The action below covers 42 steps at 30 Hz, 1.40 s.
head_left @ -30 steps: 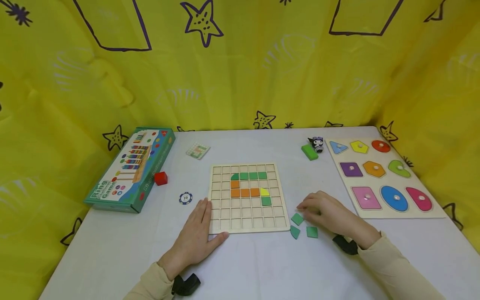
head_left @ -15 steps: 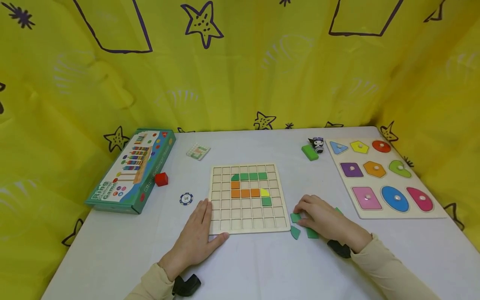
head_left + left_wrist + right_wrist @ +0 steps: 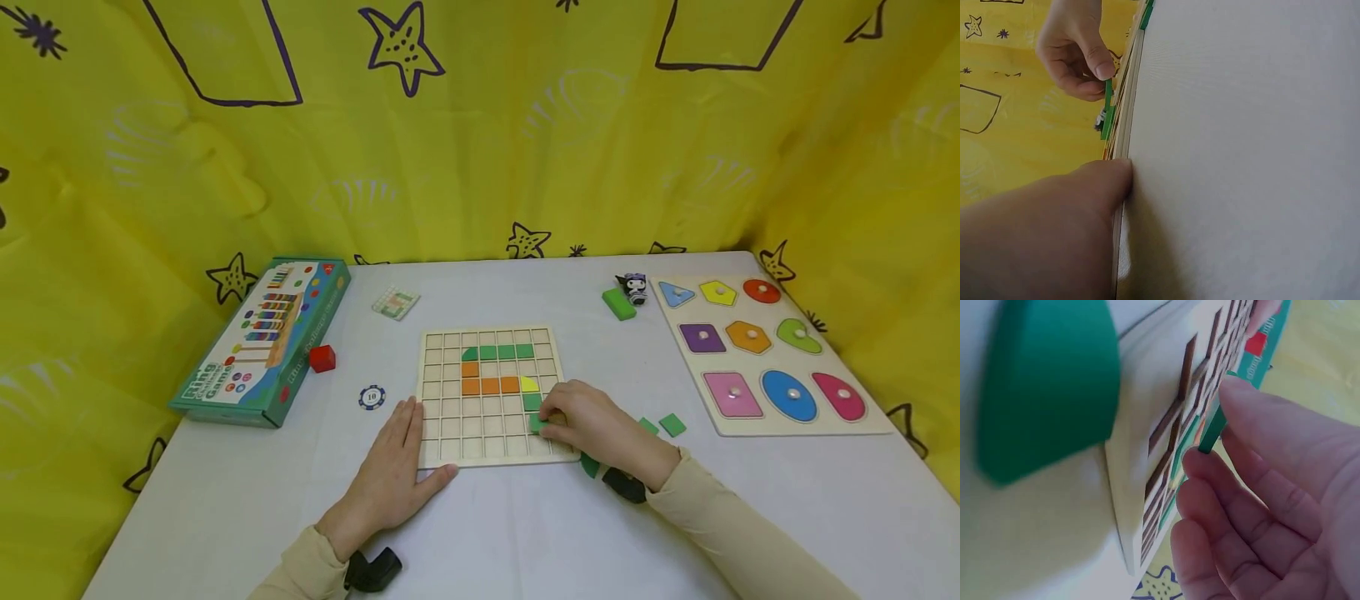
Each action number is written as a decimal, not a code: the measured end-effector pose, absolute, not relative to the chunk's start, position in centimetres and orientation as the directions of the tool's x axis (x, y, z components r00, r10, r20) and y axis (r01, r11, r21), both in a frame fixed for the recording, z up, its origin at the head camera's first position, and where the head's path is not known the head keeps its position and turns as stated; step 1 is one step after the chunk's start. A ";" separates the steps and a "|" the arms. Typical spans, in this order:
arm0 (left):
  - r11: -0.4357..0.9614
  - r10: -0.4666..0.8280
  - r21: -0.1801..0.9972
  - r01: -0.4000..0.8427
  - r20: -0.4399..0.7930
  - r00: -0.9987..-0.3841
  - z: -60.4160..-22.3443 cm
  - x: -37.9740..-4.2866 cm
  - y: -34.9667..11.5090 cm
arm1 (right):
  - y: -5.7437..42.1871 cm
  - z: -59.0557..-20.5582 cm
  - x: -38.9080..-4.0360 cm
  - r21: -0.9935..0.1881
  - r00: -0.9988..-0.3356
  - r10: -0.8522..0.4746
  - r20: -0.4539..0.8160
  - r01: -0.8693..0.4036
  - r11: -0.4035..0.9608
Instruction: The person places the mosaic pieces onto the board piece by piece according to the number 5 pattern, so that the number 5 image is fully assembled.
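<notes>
A pale wooden grid board [image 3: 480, 426] lies mid-table, with green, orange and yellow tiles set in some of its cells. My right hand [image 3: 596, 425] pinches a green square tile [image 3: 537, 423] between thumb and fingers, over the board's right side just below a seated green tile [image 3: 532, 402]. In the right wrist view that tile [image 3: 1212, 429] is tilted on edge, close over the grid. My left hand [image 3: 390, 467] lies with straight fingers along the board's left edge, thumb at the front corner. Loose green tiles [image 3: 672, 425] lie right of the board, some partly hidden by the right hand and wrist.
A shape puzzle board [image 3: 765, 358] lies at the right; a green block [image 3: 618, 304] and small figurine [image 3: 634, 288] stand near it. At the left are a game box [image 3: 266, 333], a red cube [image 3: 322, 358], a poker chip [image 3: 371, 397] and a patterned card [image 3: 396, 302].
My right hand has picked up a green square tile from beside the board and carried it left over the grid. My left hand stays in place.
</notes>
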<state>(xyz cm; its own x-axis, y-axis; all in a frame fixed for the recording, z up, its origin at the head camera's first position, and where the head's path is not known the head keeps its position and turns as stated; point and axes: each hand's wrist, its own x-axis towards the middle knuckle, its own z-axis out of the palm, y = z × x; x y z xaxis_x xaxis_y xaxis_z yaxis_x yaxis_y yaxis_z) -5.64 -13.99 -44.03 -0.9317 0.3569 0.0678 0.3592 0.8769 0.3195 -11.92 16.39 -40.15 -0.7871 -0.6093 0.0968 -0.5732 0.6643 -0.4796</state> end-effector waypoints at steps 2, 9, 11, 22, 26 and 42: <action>0.873 0.360 0.324 0.363 0.072 -0.930 -44.0 -5.6 -14.0 | 16.0 -40.3 -12.1 -0.463 -0.775 -0.622 0.107 -0.593 0.659; 0.869 0.363 0.331 0.369 0.082 -0.928 -44.0 -5.6 -14.0 | 15.6 -40.9 -12.3 -0.384 -0.723 -0.668 0.176 -0.675 0.630; 0.868 0.359 0.335 0.366 0.086 -0.929 -44.0 -5.6 -14.0 | 15.7 -41.0 -12.3 -0.366 -0.698 -0.688 0.196 -0.703 0.609; 0.865 0.354 0.346 0.362 0.090 -0.931 -44.0 -5.5 -13.9 | 21.1 -39.9 -10.9 -0.391 -0.790 -0.578 0.204 -0.607 0.692; 0.871 0.353 0.333 0.362 0.089 -0.931 -44.0 -5.7 -14.0 | 24.6 -39.7 -10.3 -0.406 -0.865 -0.474 0.162 -0.497 0.767; 0.871 0.350 0.340 0.355 0.080 -0.934 -44.1 -5.9 -14.1 | 27.8 -40.9 -8.7 -0.415 -0.933 -0.344 0.106 -0.355 0.837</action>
<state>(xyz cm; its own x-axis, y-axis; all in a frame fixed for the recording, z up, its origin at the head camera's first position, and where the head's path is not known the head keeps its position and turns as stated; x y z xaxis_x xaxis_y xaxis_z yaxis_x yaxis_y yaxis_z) -5.87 -14.14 -44.06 -0.9335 0.3496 0.0797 0.3551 0.8709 0.3398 -8.66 27.76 -40.94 -0.9331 -0.3436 0.1058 -0.3554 0.8373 -0.4155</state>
